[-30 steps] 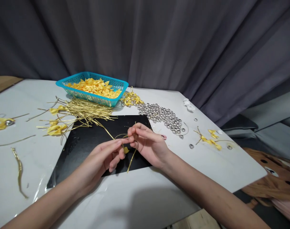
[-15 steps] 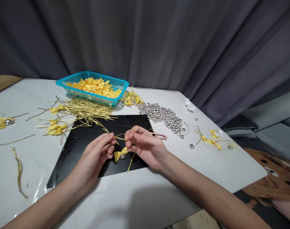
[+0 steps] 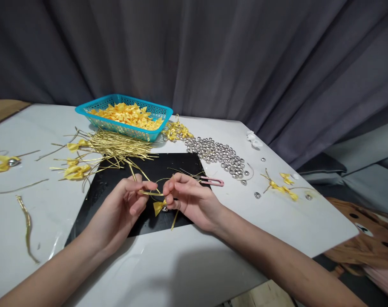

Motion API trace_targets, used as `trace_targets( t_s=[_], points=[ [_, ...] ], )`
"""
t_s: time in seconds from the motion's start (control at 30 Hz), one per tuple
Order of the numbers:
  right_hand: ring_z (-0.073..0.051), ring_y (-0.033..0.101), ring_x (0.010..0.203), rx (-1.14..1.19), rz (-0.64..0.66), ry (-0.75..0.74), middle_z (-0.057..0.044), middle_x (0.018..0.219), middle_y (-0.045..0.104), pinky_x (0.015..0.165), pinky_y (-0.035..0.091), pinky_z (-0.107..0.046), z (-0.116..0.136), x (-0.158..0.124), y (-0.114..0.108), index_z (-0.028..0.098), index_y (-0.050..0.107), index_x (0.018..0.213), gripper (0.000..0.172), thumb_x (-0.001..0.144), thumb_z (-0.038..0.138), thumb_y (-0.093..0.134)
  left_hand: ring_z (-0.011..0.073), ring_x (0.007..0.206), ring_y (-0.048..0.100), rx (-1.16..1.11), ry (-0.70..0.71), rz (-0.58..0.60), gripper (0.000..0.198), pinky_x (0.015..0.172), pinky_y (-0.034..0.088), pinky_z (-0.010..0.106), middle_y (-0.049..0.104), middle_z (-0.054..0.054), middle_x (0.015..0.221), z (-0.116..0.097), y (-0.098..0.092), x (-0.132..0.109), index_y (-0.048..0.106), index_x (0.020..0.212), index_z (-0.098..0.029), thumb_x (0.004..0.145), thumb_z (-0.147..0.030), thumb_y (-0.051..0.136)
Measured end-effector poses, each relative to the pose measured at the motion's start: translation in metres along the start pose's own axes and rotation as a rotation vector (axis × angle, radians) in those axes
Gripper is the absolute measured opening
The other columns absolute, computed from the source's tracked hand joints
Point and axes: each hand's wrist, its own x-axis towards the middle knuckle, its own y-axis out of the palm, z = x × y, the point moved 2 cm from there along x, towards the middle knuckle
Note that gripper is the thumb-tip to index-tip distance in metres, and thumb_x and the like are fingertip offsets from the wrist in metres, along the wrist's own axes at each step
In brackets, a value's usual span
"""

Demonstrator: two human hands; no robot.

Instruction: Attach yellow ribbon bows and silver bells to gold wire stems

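— Where are we holding it right now?

— Just below the middle of the frame, over the black mat [image 3: 123, 187]. Our left hand [image 3: 123, 207] is pinching one end of the gold wire [image 3: 150, 193] between thumb and forefinger, and our right hand [image 3: 189, 198] is pinching the other end, so the wire is spanning the small gap between the two hands. The yellow bow [image 3: 157, 207] is hanging under it, touching the right fingertips, with a tiny silver bell [image 3: 165, 209] just beside it.

— How are we judging it will handle?

— We are treating it as very light, thin and bendy: the wire is likely keeping whatever curve we give it, and kinking if we squeeze hard. The bow looks soft and satiny, so probably slippery and easy to crush. The bell is small and round, and likely to roll off if dropped.

— So where are we gripping?

— On the wire, close on each side of the bow, fingertips only, leaving the ribbon loops alone.

— And what is lying around us?

— Toward the upper left, a blue basket [image 3: 85, 111] of bows and a heap of gold wires [image 3: 117, 147]; right of centre, a scatter of silver bells [image 3: 219, 155] and a pink clip [image 3: 214, 182], all on the white table [image 3: 187, 264].
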Motion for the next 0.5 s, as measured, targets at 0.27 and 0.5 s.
trace_targets(
  t_s=[0.27,0.5],
  points=[
    [-0.008,0.061,0.067,-0.040,-0.010,-0.006,-0.003,0.082,0.065,0.065,0.050,-0.018,0.000,-0.001,0.002,0.012,0.061,0.077,0.010,0.076,0.018,0.070,0.0048,0.046,0.042,0.359,0.328,-0.054,0.032,0.046,0.038,0.014,0.067,0.000,0.067,0.002,-0.015,0.010,0.046,0.045,-0.017,0.072,-0.008,0.060],
    [-0.008,0.061,0.064,-0.032,-0.036,-0.003,-0.002,0.079,0.065,0.064,0.052,-0.018,0.000,0.001,-0.002,0.012,0.060,0.078,0.013,0.075,0.019,0.071,0.0007,0.036,0.035,0.017,0.074,-0.013,0.024,0.035,0.034,0.010,0.058,-0.005,0.059,0.003,-0.004,0.009,0.047,0.052,-0.015,0.071,-0.005,0.056]
  ],
)
